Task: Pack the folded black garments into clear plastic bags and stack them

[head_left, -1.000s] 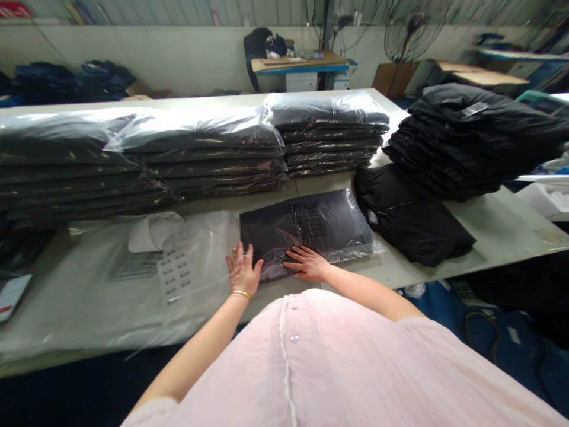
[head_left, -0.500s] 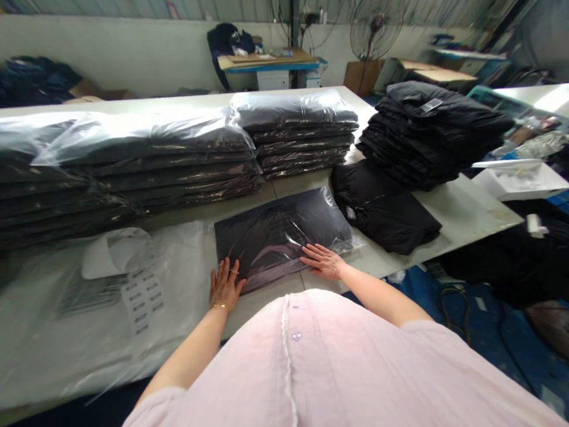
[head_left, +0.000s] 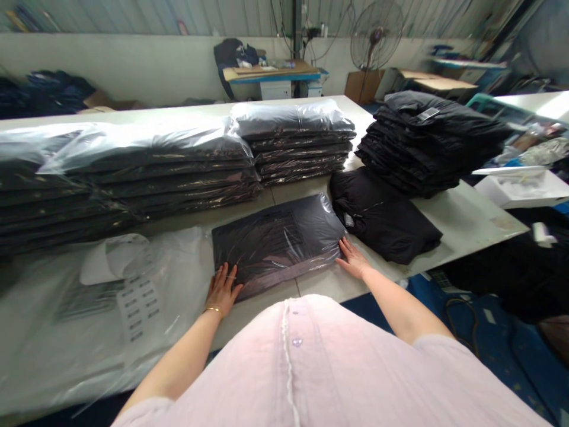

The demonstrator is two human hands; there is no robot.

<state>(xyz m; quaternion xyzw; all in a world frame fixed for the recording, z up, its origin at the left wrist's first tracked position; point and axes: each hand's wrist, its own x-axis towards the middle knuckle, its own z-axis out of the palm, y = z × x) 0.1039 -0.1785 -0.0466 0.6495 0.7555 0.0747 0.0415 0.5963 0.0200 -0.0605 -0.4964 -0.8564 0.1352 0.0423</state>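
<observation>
A dark folded garment in a clear plastic bag (head_left: 275, 237) lies flat on the pale table in front of me. My left hand (head_left: 222, 287) rests on its near left corner, fingers spread. At its right end, my right hand (head_left: 352, 258) touches the bag's edge with the fingers stretched out. Neither hand grips anything. Right of the bag lies a loose folded black garment (head_left: 382, 213), close to my right fingertips. Left of my left hand, flat clear plastic bags (head_left: 182, 284) carry a strip of printed labels (head_left: 137, 305) curling up into a white roll.
Stacks of bagged dark garments (head_left: 178, 160) and a shorter bagged stack (head_left: 302, 136) line the table's far side. A tall pile of black garments (head_left: 427, 142) stands at back right. Beyond the table's right edge is a white box (head_left: 524, 187). A fan (head_left: 376, 38) stands behind.
My right hand has slid rightward along the bag to its right end, and the plastic there lies closer in. My left hand has barely moved. The view has tilted up slightly.
</observation>
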